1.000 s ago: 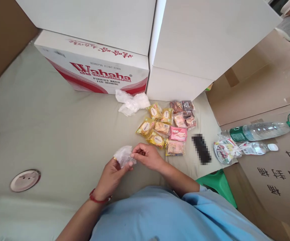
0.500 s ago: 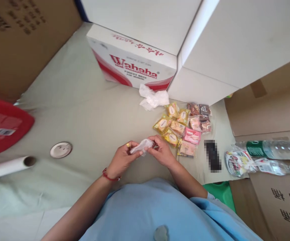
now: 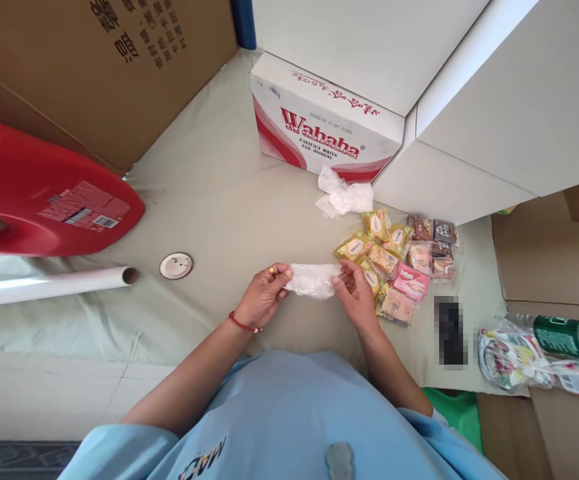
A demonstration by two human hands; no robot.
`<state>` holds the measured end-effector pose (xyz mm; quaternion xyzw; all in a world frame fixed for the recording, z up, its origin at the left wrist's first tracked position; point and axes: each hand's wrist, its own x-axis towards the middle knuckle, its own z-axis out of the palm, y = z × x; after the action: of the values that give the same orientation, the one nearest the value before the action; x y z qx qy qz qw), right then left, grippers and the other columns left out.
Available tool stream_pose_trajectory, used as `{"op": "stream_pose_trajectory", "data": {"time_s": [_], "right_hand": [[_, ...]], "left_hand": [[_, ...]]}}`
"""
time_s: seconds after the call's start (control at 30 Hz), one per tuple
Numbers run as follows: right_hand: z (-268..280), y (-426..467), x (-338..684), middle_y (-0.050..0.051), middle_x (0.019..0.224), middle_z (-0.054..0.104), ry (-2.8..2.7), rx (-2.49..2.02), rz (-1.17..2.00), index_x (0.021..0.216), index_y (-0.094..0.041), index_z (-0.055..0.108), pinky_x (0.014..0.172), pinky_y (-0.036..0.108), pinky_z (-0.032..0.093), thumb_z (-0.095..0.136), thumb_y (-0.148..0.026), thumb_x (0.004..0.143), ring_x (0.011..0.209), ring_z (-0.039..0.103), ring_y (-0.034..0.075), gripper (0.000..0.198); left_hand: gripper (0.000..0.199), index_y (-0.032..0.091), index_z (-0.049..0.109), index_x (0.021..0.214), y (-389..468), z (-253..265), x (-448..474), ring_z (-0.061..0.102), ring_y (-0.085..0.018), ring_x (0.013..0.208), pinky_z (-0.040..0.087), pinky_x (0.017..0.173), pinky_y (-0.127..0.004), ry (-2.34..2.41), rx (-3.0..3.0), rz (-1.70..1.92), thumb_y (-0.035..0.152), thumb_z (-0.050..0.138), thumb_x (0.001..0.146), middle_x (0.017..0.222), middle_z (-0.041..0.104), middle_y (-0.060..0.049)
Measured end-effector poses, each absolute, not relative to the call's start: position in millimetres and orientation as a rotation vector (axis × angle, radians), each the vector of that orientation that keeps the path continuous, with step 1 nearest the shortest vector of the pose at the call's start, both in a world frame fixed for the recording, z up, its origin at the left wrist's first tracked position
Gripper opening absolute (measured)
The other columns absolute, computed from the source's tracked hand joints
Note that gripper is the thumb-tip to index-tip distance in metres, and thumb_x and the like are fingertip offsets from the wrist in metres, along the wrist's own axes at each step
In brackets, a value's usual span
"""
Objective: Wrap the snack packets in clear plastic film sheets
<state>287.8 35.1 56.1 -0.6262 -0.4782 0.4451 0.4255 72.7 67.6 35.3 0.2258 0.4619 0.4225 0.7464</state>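
Between my two hands a crinkled, whitish clear plastic bag (image 3: 313, 280) is stretched out flat. My left hand (image 3: 265, 293) pinches its left end between thumb and fingers. At the right end, my right hand (image 3: 357, 292) grips the plastic the same way. Just beyond and right of my right hand lie several wrapped snacks, among them yellow packets (image 3: 353, 245), a pink nabati packet (image 3: 411, 281) and dark brown packets (image 3: 443, 231). Behind them sits a crumpled heap of white plastic bags (image 3: 344, 195), against a Wahaba-style red and white water carton (image 3: 324, 127).
On the left are a red jug (image 3: 54, 193), a white tube (image 3: 54, 287) and a round white lid (image 3: 176, 265). Cardboard boxes (image 3: 69, 80) and white cabinets (image 3: 474, 120) border the cloth. At right lie a pixelated dark object (image 3: 450, 331) and a green-labelled bottle (image 3: 559, 337).
The bunched plastic bag has been spread out wider and flatter as my hands moved apart. The view has shifted left, so the surroundings appear farther right.
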Motion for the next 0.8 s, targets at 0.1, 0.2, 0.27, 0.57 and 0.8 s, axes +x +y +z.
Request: {"op": "stream_pose_trajectory", "data": {"time_s": [0.1, 0.2, 0.27, 0.57, 0.8], "right_hand": [[62.4, 34.5, 295.1, 0.013, 0.140, 0.058, -1.724, -1.456, 0.795, 0.126, -0.031, 0.069, 0.084, 0.041, 0.055, 0.070, -0.035, 0.090, 0.092, 0.061, 0.021, 0.037], [65.4, 37.1, 300.6, 0.010, 0.123, 0.069, -2.003, -1.256, 0.838, 0.107, -0.031, 0.077, 0.086, 0.042, 0.054, 0.061, -0.027, 0.094, 0.093, 0.063, 0.022, 0.021], [64.5, 38.9, 302.8, 0.008, 0.103, 0.072, -1.907, -1.258, 0.924, 0.101, -0.029, 0.077, 0.081, 0.039, 0.054, 0.060, -0.030, 0.096, 0.089, 0.064, 0.022, 0.018], [60.0, 42.9, 299.9, -0.008, 0.067, 0.053, -0.682, -1.454, 1.407, 0.084, -0.025, 0.060, 0.037, 0.020, 0.023, 0.085, -0.057, 0.069, 0.043, 0.026, 0.005, 0.043], [66.1, 38.3, 287.0, -0.007, 0.068, 0.057, -0.592, -1.362, 1.505, 0.084, -0.024, 0.058, 0.036, 0.016, 0.025, 0.088, -0.056, 0.068, 0.045, 0.032, 0.004, 0.047]], "left_hand": [[0.048, 0.016, 0.066, 0.080, 68.1, 35.1, 73.3, 0.048, -0.007, 0.065, 0.036, 0.052, -0.019, 0.999, 0.524, 0.872, 0.052, 0.094, 0.065, 0.075, 0.057, 0.002], [0.049, 0.015, 0.067, 0.080, 71.4, 36.9, 72.4, 0.049, -0.008, 0.064, 0.037, 0.053, -0.020, 0.967, 0.552, 0.827, 0.053, 0.095, 0.064, 0.072, 0.058, 0.002], [0.049, 0.016, 0.068, 0.083, 74.6, 37.8, 69.7, 0.048, -0.007, 0.062, 0.035, 0.053, -0.020, 0.956, 0.554, 0.850, 0.052, 0.095, 0.063, 0.071, 0.058, 0.002], [0.044, 0.018, 0.068, 0.087, 74.8, 34.2, 47.6, 0.050, -0.010, 0.070, 0.042, 0.068, -0.024, 1.257, 0.820, 0.996, 0.046, 0.093, 0.063, 0.074, 0.057, 0.003], [0.050, 0.021, 0.063, 0.117, 59.0, 60.7, 80.1, 0.050, -0.009, 0.070, 0.046, 0.065, -0.025, 1.044, 1.146, 0.905, 0.048, 0.081, 0.078, 0.111, 0.061, -0.005]]}}
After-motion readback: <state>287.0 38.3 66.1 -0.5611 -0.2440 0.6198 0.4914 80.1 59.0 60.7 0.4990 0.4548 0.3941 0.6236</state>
